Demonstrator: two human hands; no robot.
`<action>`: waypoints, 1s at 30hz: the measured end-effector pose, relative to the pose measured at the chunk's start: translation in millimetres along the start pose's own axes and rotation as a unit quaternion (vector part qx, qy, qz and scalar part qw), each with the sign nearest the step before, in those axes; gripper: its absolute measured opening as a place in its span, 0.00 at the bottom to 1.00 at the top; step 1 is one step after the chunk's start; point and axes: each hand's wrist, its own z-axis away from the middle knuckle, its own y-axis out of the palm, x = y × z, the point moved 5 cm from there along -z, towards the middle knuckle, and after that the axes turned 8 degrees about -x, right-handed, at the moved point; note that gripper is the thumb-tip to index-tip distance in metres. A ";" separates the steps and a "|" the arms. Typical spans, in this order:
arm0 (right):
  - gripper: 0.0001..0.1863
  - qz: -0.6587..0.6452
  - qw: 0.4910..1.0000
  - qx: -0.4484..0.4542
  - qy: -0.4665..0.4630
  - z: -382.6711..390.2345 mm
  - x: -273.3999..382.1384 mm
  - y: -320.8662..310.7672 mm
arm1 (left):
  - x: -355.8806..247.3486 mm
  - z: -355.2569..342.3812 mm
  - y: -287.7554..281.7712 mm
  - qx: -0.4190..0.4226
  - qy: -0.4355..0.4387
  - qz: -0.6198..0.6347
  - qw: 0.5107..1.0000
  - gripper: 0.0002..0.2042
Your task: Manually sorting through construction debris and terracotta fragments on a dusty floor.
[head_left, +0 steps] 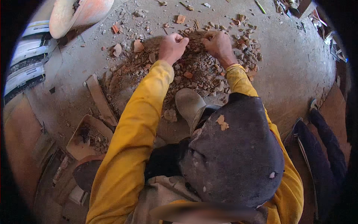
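Note:
Both my arms, in yellow sleeves, stretch out over a heap of rubble (pixel 201 74) on the concrete floor. My left hand (pixel 173 48) is closed above the far left part of the heap, thumb and fingers pressed together. My right hand (pixel 220 45) is curled a little to its right, its knuckles up and its fingertips mostly hidden. A gap showing brown debris lies between the hands. What either hand pinches, if anything, is too small or hidden to tell. Broken stones, brick bits and dirt make up the heap. A reddish shard (pixel 138 46) lies left of my left hand.
My boot (pixel 189 106) stands at the heap's near edge. To the left lie a wooden strip (pixel 100 99) and a debris-filled container (pixel 76 146). A whitish-orange tub (pixel 80 18) and stacked bags (pixel 26 74) are far left. Dark-trousered legs (pixel 317 160) show at right.

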 end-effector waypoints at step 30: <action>0.09 0.111 0.982 0.114 -0.099 -6.0 50.4 26.5 | -8.5 61.8 -60.3 0.190 -0.054 0.456 0.868 0.08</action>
